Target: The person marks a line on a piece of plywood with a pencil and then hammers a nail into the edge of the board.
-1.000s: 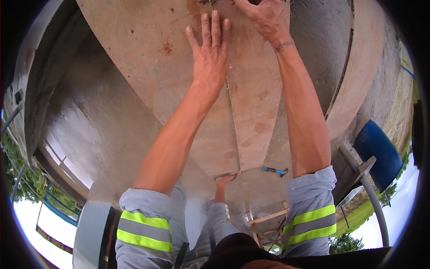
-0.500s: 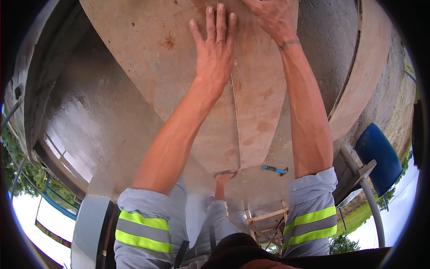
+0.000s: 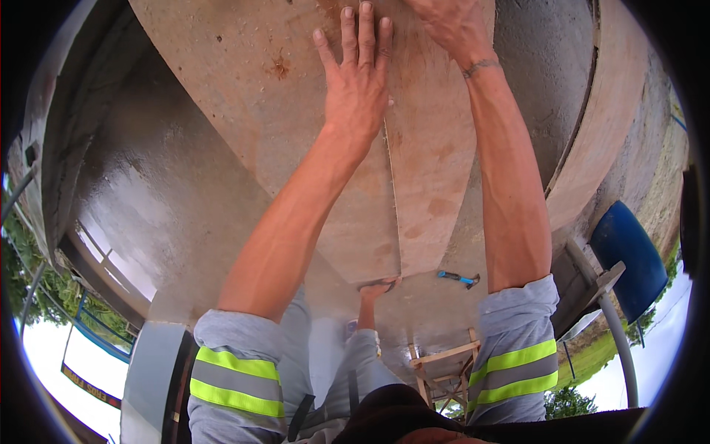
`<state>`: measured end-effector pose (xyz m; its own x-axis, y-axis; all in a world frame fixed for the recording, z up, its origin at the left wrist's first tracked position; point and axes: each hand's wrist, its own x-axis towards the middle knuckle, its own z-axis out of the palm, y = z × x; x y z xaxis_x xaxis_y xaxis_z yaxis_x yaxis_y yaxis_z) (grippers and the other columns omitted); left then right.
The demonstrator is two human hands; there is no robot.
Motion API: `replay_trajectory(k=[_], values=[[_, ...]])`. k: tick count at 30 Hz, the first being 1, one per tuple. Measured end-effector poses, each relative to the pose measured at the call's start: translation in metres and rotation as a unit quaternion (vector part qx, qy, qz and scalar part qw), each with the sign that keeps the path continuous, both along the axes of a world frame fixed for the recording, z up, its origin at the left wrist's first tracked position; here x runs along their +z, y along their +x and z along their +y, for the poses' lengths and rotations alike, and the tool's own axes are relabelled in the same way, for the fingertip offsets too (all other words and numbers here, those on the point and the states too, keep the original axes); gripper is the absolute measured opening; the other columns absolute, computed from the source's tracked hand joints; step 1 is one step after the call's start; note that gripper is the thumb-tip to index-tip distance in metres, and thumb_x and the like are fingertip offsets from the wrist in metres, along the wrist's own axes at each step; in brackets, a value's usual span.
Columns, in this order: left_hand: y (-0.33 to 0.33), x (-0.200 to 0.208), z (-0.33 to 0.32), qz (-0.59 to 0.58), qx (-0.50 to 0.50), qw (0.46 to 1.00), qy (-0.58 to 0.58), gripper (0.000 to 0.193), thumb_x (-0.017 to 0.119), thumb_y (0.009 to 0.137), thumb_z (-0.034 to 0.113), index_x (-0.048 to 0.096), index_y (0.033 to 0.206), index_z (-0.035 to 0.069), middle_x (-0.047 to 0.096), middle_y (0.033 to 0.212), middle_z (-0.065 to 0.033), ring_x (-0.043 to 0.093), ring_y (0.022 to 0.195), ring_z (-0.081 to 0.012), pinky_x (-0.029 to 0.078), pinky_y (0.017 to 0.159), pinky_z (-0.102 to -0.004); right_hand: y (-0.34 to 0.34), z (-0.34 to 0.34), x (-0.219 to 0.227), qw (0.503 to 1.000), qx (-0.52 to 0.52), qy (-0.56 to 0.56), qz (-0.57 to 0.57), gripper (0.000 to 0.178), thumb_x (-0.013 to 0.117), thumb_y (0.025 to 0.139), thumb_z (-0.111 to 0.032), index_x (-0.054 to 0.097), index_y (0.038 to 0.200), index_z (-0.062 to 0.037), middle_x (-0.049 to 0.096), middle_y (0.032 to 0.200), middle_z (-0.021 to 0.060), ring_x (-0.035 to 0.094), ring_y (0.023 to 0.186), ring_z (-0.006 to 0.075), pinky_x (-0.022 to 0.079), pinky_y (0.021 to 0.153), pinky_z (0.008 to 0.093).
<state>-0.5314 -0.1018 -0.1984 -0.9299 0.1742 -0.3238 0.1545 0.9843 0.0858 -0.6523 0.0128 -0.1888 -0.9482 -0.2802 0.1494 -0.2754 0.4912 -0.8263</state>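
Note:
My left hand [image 3: 356, 81] lies flat on a large brown plywood sheet [image 3: 251, 81], fingers stretched toward the top edge. Just right of it runs the straight edge of a narrower wooden panel [image 3: 421, 163], which lies against or over the sheet. My right hand [image 3: 452, 26] is at the top of the view above this panel, a thin band around its wrist. Its fingertips are cut off by the picture's edge, so what they touch or hold is hidden. At the lower end of the boards is my sandalled foot [image 3: 377, 287].
A hammer with a blue handle [image 3: 456, 277] lies on the wet concrete floor [image 3: 170, 207] right of my foot. A wooden stand [image 3: 445, 359] is behind it. At the right are a blue barrel [image 3: 629, 251] and another long board [image 3: 610, 111]; a low wall [image 3: 63, 133] curves along the left.
My right hand has shifted slightly, its fingers now further out of the picture. My left hand stays flat on the plywood. The view has moved a little.

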Motion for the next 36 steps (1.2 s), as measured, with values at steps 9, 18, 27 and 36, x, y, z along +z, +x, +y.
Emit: replay_trajectory(k=[9, 18, 27, 36], values=[[-0.001, 0.001, 0.0, -0.011, -0.005, 1.0, 0.001, 0.124, 0.085, 0.071, 0.045, 0.008, 0.158, 0.0, -0.005, 0.163, -0.0273, -0.006, 0.152, -0.0438, 0.008, 0.119, -0.0682, 0.0, -0.001, 0.007, 0.999, -0.013, 0.024, -0.035, 0.018, 0.065, 0.093, -0.017, 0.064, 0.091, 0.0003, 0.066, 0.077, 0.0105, 0.062, 0.069, 0.0183, 0.052, 0.064, 0.0342], [-0.002, 0.0, 0.001, -0.011, -0.005, 1.0, -0.006, 0.124, 0.084, 0.072, 0.045, 0.007, 0.158, -0.001, -0.006, 0.163, -0.0277, -0.006, 0.152, -0.044, 0.007, 0.119, -0.0681, -0.002, 0.0, 0.008, 0.999, -0.012, 0.023, -0.039, 0.018, 0.066, 0.092, -0.017, 0.065, 0.092, 0.0004, 0.067, 0.078, 0.0112, 0.063, 0.071, 0.0188, 0.052, 0.066, 0.0348], [-0.003, -0.001, 0.001, -0.012, -0.003, 1.0, -0.008, 0.124, 0.084, 0.072, 0.046, 0.008, 0.158, 0.0, -0.006, 0.163, -0.0268, -0.005, 0.152, -0.0435, 0.008, 0.119, -0.0678, -0.001, -0.002, 0.006, 0.999, -0.027, 0.026, -0.011, 0.018, 0.067, 0.09, -0.018, 0.067, 0.093, -0.0007, 0.07, 0.079, 0.0137, 0.067, 0.072, 0.0216, 0.053, 0.067, 0.035], [0.001, -0.006, 0.005, 0.046, 0.003, 0.999, 0.018, 0.123, 0.084, 0.07, 0.046, 0.009, 0.158, 0.002, 0.0, 0.164, -0.0256, -0.001, 0.152, -0.0424, 0.013, 0.117, -0.0687, -0.001, 0.015, 0.004, 0.996, -0.05, -0.023, -0.066, 0.025, 0.063, 0.093, -0.025, 0.068, 0.1, -0.002, 0.072, 0.087, 0.014, 0.069, 0.08, 0.0242, 0.054, 0.077, 0.0362]])
